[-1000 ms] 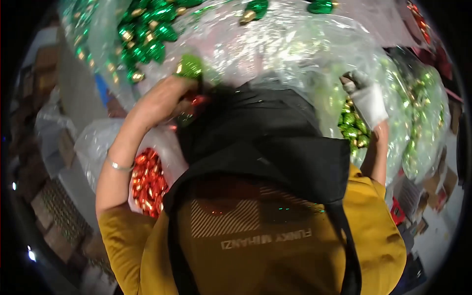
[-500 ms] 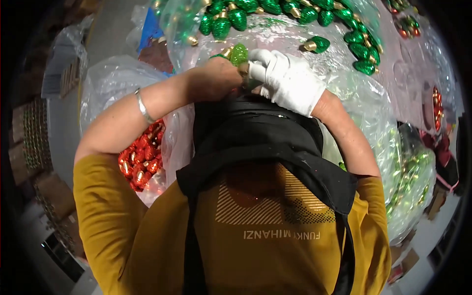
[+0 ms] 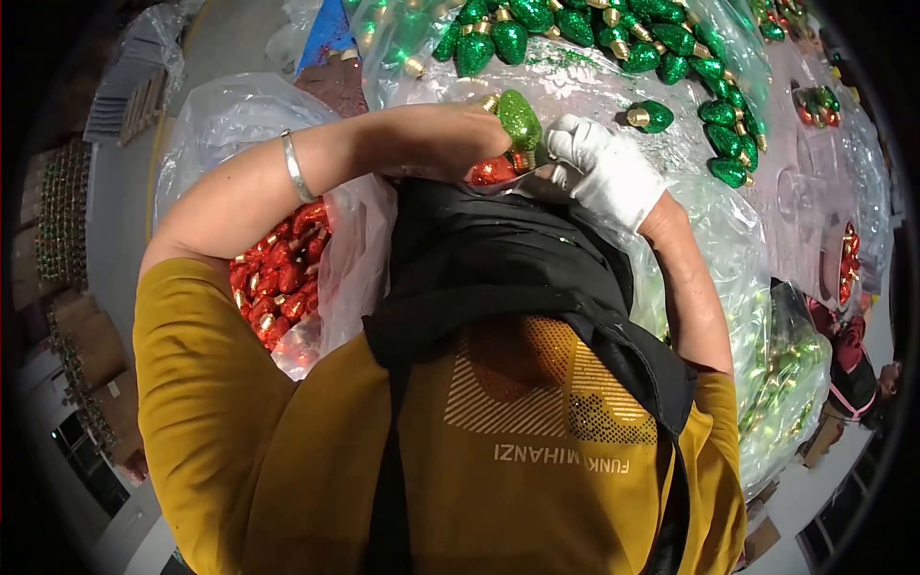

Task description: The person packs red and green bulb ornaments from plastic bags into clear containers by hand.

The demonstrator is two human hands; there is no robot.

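Note:
My bare left hand (image 3: 470,136) is curled around a small group of glittery bulb-shaped ornaments in front of my apron; its fingertips are hidden. In the group, a light green bulb ornament (image 3: 518,117) stands with its gold cap down, and a red bulb ornament (image 3: 492,171) lies below it. A thin, clear, shiny edge, seemingly plastic, shows under them. Beside the group, my right hand (image 3: 602,168) wears a white glove. Its fingers are bent together and its thumb side is at that clear edge; whether it grips the edge is hidden.
Dark green bulb ornaments (image 3: 575,27) lie on the plastic-covered table, a single dark green one (image 3: 655,117) nearer. Red ornaments (image 3: 278,278) fill a clear bag at left. A bag of light green ornaments (image 3: 791,359) stands at right. A person (image 3: 853,359) is at far right.
Both hands have moved slightly right in the picture and come apart a little. The light green ornament now shows more fully, and the red one has come into sight.

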